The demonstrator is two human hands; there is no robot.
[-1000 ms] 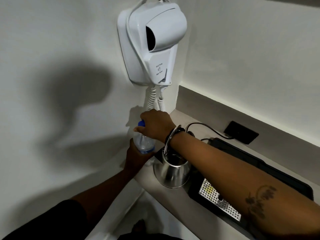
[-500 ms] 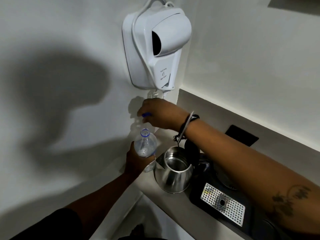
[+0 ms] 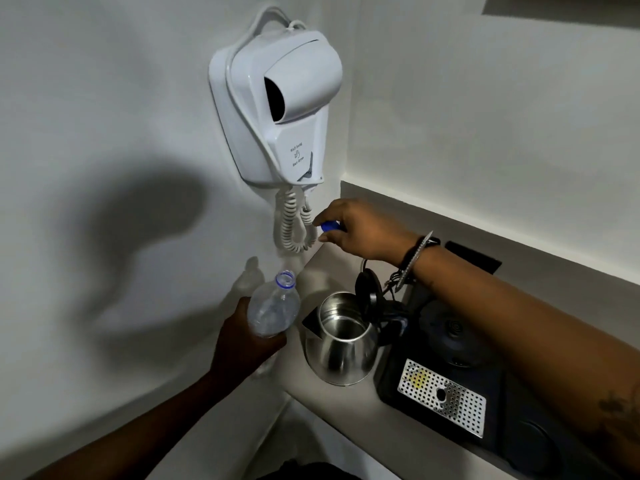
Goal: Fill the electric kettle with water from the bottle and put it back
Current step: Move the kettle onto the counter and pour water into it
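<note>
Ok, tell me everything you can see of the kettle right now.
The kettle is a small, rounded one of shiny steel, standing upright on the pale counter, off its round base on the black tray beside it. Its black lid is hinged open and stands up at the back; the black handle is mostly hidden by the right forearm. The inside looks bare metal; whether it holds any water, I cannot tell. No hand touches it; the uncapped bottle is held just beside it.

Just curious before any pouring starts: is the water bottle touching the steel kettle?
Apart. The head view shows the bottle, held in the left hand, with a strip of counter visible between it and the kettle.
</note>
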